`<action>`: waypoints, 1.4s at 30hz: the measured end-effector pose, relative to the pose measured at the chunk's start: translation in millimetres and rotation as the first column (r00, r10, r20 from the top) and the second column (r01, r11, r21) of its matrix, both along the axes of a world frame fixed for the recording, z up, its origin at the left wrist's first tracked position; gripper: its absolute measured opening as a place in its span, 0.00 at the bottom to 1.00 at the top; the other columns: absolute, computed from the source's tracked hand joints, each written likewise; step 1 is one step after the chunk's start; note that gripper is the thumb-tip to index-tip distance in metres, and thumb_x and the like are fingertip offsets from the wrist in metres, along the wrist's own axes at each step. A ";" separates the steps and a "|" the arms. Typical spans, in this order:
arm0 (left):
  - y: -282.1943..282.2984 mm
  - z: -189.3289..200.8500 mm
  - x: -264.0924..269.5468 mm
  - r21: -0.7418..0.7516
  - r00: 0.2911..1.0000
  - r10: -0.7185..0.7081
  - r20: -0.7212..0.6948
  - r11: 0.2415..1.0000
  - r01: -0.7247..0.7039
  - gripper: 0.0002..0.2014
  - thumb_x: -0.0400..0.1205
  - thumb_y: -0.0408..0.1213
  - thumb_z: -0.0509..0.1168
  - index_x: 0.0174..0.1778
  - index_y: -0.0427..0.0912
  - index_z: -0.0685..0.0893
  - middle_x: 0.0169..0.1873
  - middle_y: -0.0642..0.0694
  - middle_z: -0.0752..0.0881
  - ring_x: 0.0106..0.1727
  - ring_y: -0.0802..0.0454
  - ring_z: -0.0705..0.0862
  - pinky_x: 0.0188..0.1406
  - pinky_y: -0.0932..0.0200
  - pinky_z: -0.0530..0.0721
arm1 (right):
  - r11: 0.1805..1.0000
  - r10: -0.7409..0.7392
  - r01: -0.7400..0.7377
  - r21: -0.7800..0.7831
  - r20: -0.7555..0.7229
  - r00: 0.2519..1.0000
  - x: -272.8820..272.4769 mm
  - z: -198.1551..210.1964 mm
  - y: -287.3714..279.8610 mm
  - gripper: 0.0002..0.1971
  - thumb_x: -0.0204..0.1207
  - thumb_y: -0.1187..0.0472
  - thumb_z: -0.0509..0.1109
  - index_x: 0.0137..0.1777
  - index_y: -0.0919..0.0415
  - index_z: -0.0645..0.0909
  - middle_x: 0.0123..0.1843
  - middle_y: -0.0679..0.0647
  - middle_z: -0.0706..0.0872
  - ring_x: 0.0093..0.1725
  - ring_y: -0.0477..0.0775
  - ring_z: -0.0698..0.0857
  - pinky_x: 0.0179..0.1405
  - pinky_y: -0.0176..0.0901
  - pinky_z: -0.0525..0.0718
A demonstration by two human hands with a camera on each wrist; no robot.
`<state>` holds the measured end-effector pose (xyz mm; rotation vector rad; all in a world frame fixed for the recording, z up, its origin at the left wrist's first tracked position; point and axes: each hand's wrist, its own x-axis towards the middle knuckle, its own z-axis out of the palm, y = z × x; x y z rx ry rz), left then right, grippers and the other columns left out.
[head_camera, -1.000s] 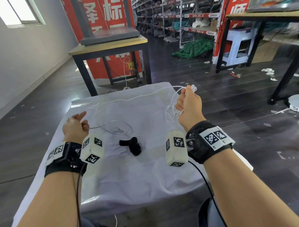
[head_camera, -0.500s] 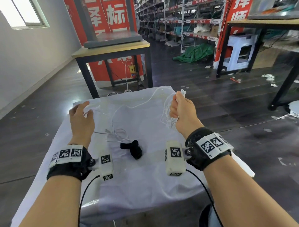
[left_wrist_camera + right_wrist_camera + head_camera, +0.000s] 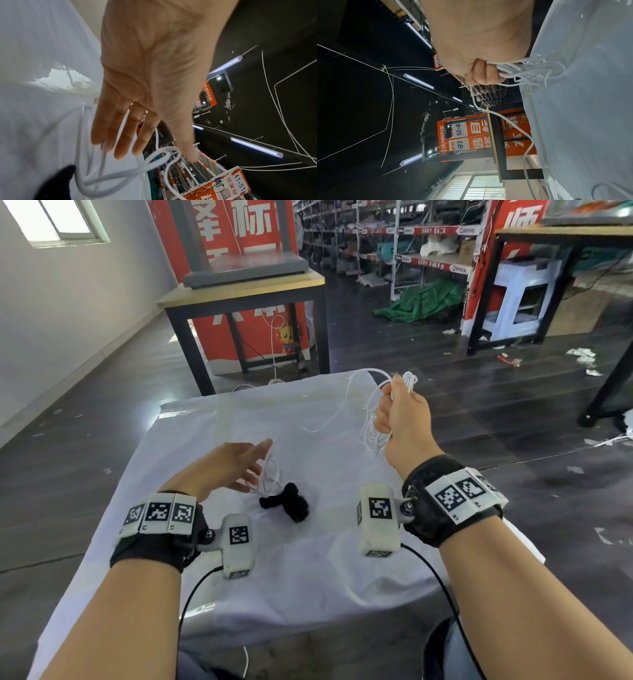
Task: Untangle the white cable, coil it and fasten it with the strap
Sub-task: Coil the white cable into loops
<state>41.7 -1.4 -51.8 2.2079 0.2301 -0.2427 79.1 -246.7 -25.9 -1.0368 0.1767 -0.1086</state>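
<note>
The white cable (image 3: 346,402) runs over the white-covered table (image 3: 191,440). My right hand (image 3: 390,409) is raised over the table's far right and grips a bundle of its loops in a fist; the right wrist view shows the fist (image 3: 486,75) closed round the strands (image 3: 522,67). My left hand (image 3: 260,460) hovers at the middle with straight fingers, fingertips beside loose cable loops (image 3: 270,477). Those loops (image 3: 154,161) hang near the fingertips (image 3: 120,151) in the left wrist view. The black strap (image 3: 287,503) lies just right of the left hand, untouched.
A dark-framed wooden table (image 3: 239,292) stands just beyond the covered table. Another dark table leg (image 3: 609,385) stands at the right. Dark floor surrounds the table, with shelving and a green tarp (image 3: 421,302) further back.
My left hand has come back from the table's far left edge to the middle, beside the strap and the loose loops. My right hand keeps its bundle, slightly higher and to the right.
</note>
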 end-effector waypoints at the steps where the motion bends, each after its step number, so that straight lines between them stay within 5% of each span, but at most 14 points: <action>1: 0.0 1.6 -0.7 -0.065 1.000 0.000 -0.004 0.998 0.000 0.25 0.79 0.62 0.59 0.53 0.44 0.86 0.44 0.42 0.89 0.42 0.47 0.88 0.45 0.57 0.87 | 1.000 -0.006 0.006 0.003 -0.002 1.000 0.0 -0.1 -0.4 0.15 0.85 0.61 0.57 0.34 0.57 0.68 0.15 0.43 0.62 0.15 0.43 0.57 0.15 0.34 0.54; 5: 5.3 2.1 0.1 0.036 0.990 -0.096 0.105 0.995 0.093 0.14 0.78 0.51 0.69 0.45 0.44 0.90 0.37 0.48 0.89 0.44 0.51 0.87 0.55 0.57 0.86 | 1.000 -0.001 0.001 -0.009 -0.003 1.000 -0.3 -2.0 0.5 0.15 0.85 0.60 0.56 0.35 0.58 0.69 0.15 0.43 0.62 0.16 0.43 0.57 0.16 0.35 0.54; 8: 3.6 1.9 2.8 0.125 0.963 -0.023 0.269 0.992 -0.011 0.09 0.78 0.46 0.71 0.45 0.45 0.91 0.41 0.52 0.89 0.47 0.52 0.84 0.46 0.66 0.77 | 1.000 0.009 -0.009 -0.015 -0.004 1.000 -0.3 -2.9 1.8 0.15 0.85 0.60 0.56 0.35 0.58 0.69 0.15 0.43 0.62 0.15 0.43 0.57 0.17 0.35 0.54; 12: 11.3 6.9 7.4 0.303 0.709 0.001 0.705 0.904 -0.302 0.09 0.81 0.40 0.69 0.52 0.41 0.91 0.46 0.45 0.85 0.47 0.45 0.83 0.45 0.59 0.75 | 1.000 0.019 -0.019 -0.014 -0.011 1.000 -0.2 -3.7 2.4 0.15 0.86 0.59 0.55 0.35 0.57 0.70 0.15 0.43 0.62 0.15 0.43 0.57 0.17 0.35 0.53; 15: 20.2 4.0 8.3 0.358 0.619 -0.047 0.784 0.848 -0.390 0.08 0.81 0.33 0.68 0.52 0.34 0.90 0.45 0.41 0.82 0.41 0.48 0.80 0.45 0.60 0.74 | 0.999 0.040 -0.040 -0.036 -0.012 0.999 0.0 -5.6 3.9 0.16 0.86 0.59 0.55 0.35 0.58 0.70 0.15 0.43 0.63 0.15 0.43 0.58 0.17 0.35 0.54; 21: 32.7 -8.4 5.5 0.543 0.788 0.044 0.614 0.701 -0.462 0.07 0.83 0.31 0.63 0.49 0.33 0.86 0.50 0.36 0.81 0.44 0.36 0.81 0.41 0.50 0.75 | 0.997 0.055 -0.055 -0.049 -0.010 0.998 -1.9 -4.5 5.1 0.16 0.86 0.59 0.55 0.34 0.57 0.71 0.15 0.43 0.63 0.16 0.43 0.58 0.18 0.36 0.55; 27: 48.7 -23.2 8.3 0.613 0.972 0.134 0.194 0.756 -0.227 0.21 0.82 0.26 0.59 0.71 0.40 0.79 0.69 0.37 0.80 0.69 0.37 0.76 0.66 0.49 0.73 | 0.997 0.043 -0.043 -0.058 -0.002 0.999 -1.5 -4.8 5.1 0.16 0.86 0.59 0.55 0.35 0.58 0.70 0.15 0.43 0.63 0.15 0.43 0.58 0.15 0.34 0.55; 29: 47.5 -21.1 9.5 0.600 0.976 0.148 0.159 0.771 -0.214 0.22 0.83 0.29 0.59 0.75 0.43 0.75 0.72 0.39 0.77 0.72 0.37 0.75 0.69 0.49 0.72 | 0.996 0.053 -0.053 -0.071 -0.003 0.999 -1.8 -4.4 5.2 0.16 0.86 0.59 0.55 0.34 0.57 0.70 0.16 0.44 0.63 0.16 0.43 0.57 0.16 0.34 0.54; 34: 18.0 15.5 4.6 0.398 0.860 0.103 0.500 0.855 -0.333 0.17 0.86 0.37 0.57 0.72 0.46 0.78 0.69 0.41 0.81 0.69 0.41 0.78 0.68 0.50 0.73 | 0.962 0.213 -0.209 -0.175 0.003 0.977 -4.5 -2.7 10.0 0.17 0.86 0.58 0.55 0.34 0.57 0.69 0.17 0.44 0.62 0.17 0.44 0.57 0.18 0.36 0.54; 38: -22.3 39.8 -6.9 0.268 0.865 -0.074 0.497 0.961 -0.072 0.26 0.83 0.54 0.61 0.78 0.60 0.66 0.77 0.56 0.71 0.74 0.55 0.71 0.70 0.55 0.69 | 0.835 0.467 -0.441 -0.329 -0.002 0.884 -11.9 3.6 14.5 0.18 0.87 0.56 0.54 0.34 0.58 0.69 0.20 0.46 0.60 0.17 0.44 0.56 0.18 0.35 0.54; 42: -37.1 35.5 -2.8 0.348 0.825 -0.263 0.500 0.933 0.086 0.39 0.79 0.51 0.68 0.83 0.58 0.56 0.83 0.58 0.58 0.81 0.58 0.61 0.73 0.61 0.60 | 0.700 0.643 -0.615 -0.364 -0.054 0.764 -19.5 8.5 17.1 0.17 0.87 0.54 0.55 0.37 0.59 0.71 0.20 0.45 0.61 0.17 0.43 0.56 0.17 0.35 0.54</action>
